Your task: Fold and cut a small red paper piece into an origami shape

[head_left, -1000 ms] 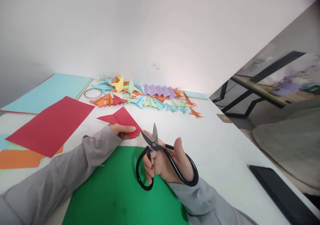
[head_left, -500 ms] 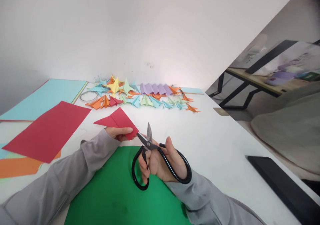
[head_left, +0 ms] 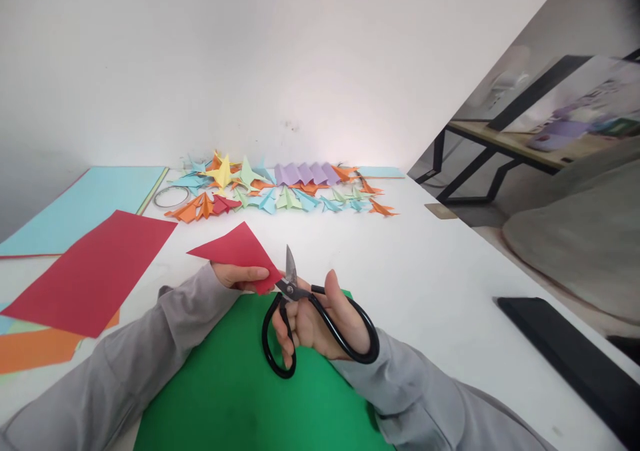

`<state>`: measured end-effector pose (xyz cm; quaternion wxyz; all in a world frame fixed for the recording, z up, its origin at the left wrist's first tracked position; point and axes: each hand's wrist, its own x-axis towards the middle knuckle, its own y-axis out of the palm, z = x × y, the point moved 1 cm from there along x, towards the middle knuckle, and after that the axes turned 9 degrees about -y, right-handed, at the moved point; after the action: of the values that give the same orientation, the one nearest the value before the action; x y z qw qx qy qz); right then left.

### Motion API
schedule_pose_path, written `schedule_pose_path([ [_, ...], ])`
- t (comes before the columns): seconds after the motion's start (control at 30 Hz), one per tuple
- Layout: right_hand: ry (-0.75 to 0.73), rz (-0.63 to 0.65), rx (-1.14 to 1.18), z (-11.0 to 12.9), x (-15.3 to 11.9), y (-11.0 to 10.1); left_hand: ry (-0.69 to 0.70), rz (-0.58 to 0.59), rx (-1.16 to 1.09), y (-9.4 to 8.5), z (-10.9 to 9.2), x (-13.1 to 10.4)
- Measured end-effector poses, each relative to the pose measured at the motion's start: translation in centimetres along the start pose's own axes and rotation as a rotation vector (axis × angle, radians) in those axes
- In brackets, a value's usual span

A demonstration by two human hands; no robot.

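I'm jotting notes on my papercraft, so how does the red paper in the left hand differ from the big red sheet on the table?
The held red paper looks smaller than the red sheet. The held red paper tapers to a sharp point at its left end, while the red sheet is roughly four-sided. The left hand holds the former up at the scissors; the red sheet lies partly over orange paper. Both are red.

Legible text: none. Dark, letter-like marks (head_left: 600, 99) run slantwise across a pale backing (head_left: 567, 92) at the wooden side table (head_left: 475, 131), in from its near edge. Strokes resemble large capitals; blur prevents reading any word or single character. What the backing is: cannot tell.
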<state>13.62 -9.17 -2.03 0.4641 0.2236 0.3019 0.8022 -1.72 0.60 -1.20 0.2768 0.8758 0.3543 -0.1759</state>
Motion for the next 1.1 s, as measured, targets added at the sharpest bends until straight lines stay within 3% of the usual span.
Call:
schedule_pose_path([
  [0.4,0.029,-0.017,-0.014,-0.21,-0.08,-0.10,-0.017,-0.037,0.048,0.26,-0.34,-0.49],
  [1.1,-0.059,-0.091,-0.045,-0.82,-0.13,-0.31,0.066,-0.158,-0.122,0.66,-0.50,-0.55],
])
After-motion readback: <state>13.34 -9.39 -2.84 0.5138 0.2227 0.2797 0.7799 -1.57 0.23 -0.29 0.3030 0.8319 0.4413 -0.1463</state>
